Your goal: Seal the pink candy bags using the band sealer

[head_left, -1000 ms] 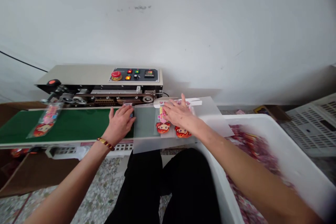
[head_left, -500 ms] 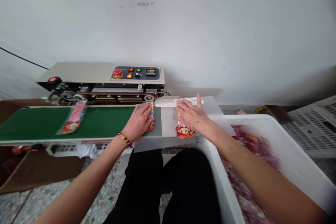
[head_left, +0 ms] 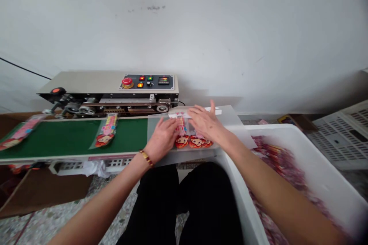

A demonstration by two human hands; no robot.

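Right of the belt [head_left: 77, 138], we see left hand [head_left: 163, 137] touching a packet [head_left: 182, 141], grip unclear; right hand [head_left: 203, 122] over others [head_left: 197, 142], grip released, thumb raised. Two packets [head_left: 106, 132] on belt.

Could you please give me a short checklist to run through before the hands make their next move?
1. Left hand at a packet: ok, fingers at the left edge of the leftmost packet on the pale sheet.
2. Right hand gripping firmly: cannot tell; its fingers cover the tops of the crowded packets.
3. Crowded packets well separated: not ok, their printed heads sit close together.
4. Belt packets spaced apart on the green belt: ok, a wide gap between the two.
5. Control panel lit: ok, lamps and display glow.
6. Red button uncovered: ok, nothing over it.
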